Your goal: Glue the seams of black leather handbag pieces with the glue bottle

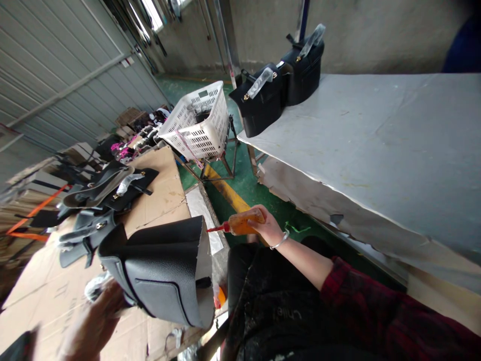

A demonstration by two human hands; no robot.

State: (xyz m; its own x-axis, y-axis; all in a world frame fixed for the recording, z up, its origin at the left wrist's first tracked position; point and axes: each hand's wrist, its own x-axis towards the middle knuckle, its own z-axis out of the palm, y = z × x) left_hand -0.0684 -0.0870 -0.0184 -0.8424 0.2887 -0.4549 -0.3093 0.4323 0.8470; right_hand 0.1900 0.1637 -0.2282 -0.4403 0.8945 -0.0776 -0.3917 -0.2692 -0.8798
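Observation:
My right hand (267, 226) is wrapped round an orange squeeze bottle (244, 223) with a red nozzle. The nozzle tip points left, close to the open edge of a black leather handbag (161, 265) that lies on its side. Pale lining shows inside that opening. Blurred at the lower left, my left hand (99, 313) grips the bag's far end, where its fingers are partly hidden beside some clear plastic wrap (98, 286).
More black bag pieces (130, 188) lie on the cardboard-covered table (161, 165). Beyond it a white plastic basket (203, 135) rests on a metal stand. Two black handbags (263, 103) (303, 75) stand on the grey table (376, 135) at right.

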